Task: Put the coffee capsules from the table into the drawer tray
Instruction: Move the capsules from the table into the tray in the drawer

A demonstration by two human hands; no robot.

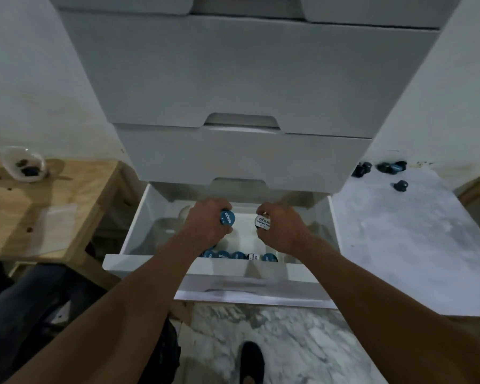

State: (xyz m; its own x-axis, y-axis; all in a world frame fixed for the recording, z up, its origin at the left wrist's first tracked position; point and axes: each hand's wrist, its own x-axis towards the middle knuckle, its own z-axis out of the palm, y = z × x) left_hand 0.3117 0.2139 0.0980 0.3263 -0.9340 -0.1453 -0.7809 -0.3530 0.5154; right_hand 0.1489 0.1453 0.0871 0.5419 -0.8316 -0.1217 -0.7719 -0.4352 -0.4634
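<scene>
Forearms (139, 295) are extended over open white drawer (139, 217). Round blue-lidded coffee capsule (227, 217) is clamped in left hand (208, 223) grip, white-lidded capsule (262, 222) in right hand (281, 228) grip. One row of capsules (239, 256) is seated in white tray (245, 236) at drawer front; several dark capsules (392, 167) are left on marbled grey worktop (385, 231) right of drawer.

Two capsules (227, 217) held, five visible in tray (245, 236), about four on table (399, 245)

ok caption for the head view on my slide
Left hand holds a blue capsule, right hand a white capsule, over the open drawer
</scene>
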